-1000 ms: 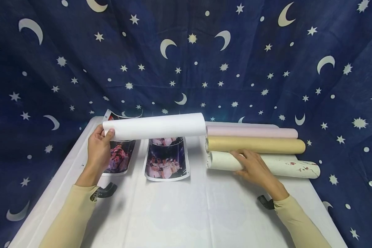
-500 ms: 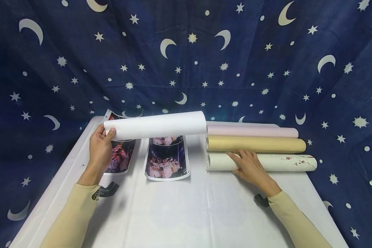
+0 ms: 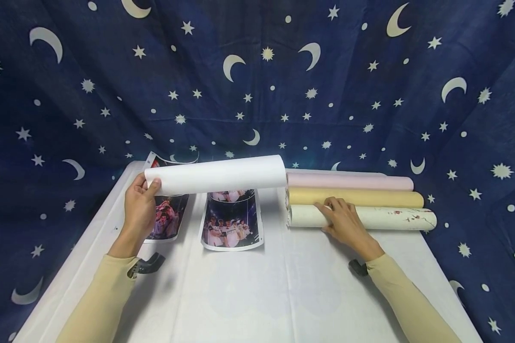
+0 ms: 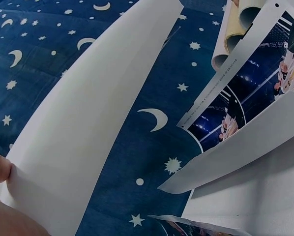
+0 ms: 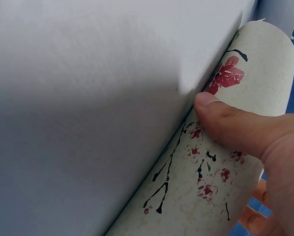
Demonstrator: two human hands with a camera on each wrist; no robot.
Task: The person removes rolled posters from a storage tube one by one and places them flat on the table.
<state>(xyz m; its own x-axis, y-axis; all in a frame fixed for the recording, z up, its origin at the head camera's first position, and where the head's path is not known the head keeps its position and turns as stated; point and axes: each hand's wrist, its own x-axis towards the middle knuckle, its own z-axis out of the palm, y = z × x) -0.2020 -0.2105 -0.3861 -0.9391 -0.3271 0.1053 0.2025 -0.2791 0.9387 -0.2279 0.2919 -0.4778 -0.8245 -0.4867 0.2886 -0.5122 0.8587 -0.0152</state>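
My left hand [image 3: 139,205] pinches the left end of a curled white paper sheet [image 3: 219,175], thumb in front. The sheet [image 4: 88,108] is held raised over two printed posters and hides their middles. On the right, my right hand [image 3: 345,221] grips a cream wallpaper roll [image 3: 382,217] with red flowers and dark twigs, fingers over its top. In the right wrist view the thumb lies across the roll's floral print [image 5: 220,182]. This roll lies right against a yellow roll [image 3: 369,197], with a pink roll [image 3: 352,181] behind that.
The left poster [image 3: 167,216] and the right poster [image 3: 231,224], both with curling ends, lie on the white-covered table [image 3: 240,290]. Behind the pink roll shows a pale roll [image 3: 339,172]. A dark blue curtain [image 3: 257,119] with moons and stars surrounds the table.
My right hand has moved the cream floral roll back, up against the yellow roll, and straightened it alongside. My left hand and the white sheet have stayed almost still.
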